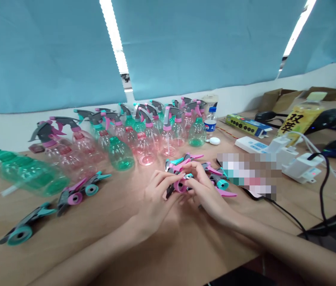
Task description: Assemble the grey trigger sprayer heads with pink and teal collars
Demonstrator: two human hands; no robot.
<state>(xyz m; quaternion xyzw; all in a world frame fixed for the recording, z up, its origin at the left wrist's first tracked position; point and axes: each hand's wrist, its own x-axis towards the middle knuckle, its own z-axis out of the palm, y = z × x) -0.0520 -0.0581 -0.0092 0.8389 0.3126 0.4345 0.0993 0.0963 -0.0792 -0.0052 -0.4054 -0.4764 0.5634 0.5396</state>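
In the middle of the table a pink-and-grey trigger spray head (180, 186) is held between my two hands, its round pink collar facing me. My left hand (156, 194) closes on its left side, thumb and fingers bent around it. From the other side my right hand (205, 190) pinches it with curled fingers, and a small shiny bit shows at the fingertips. Just behind lie several more spray heads, among them one with a teal collar (222, 184). My fingers partly hide these pieces.
Clear green and pink bottles, many with spray heads on, crowd the back left; a green bottle (121, 154) stands in front. Loose spray heads (26, 226) lie at left. A phone (245, 174), power strip (253, 146), cables and a yellow drink bottle (300, 117) occupy the right.
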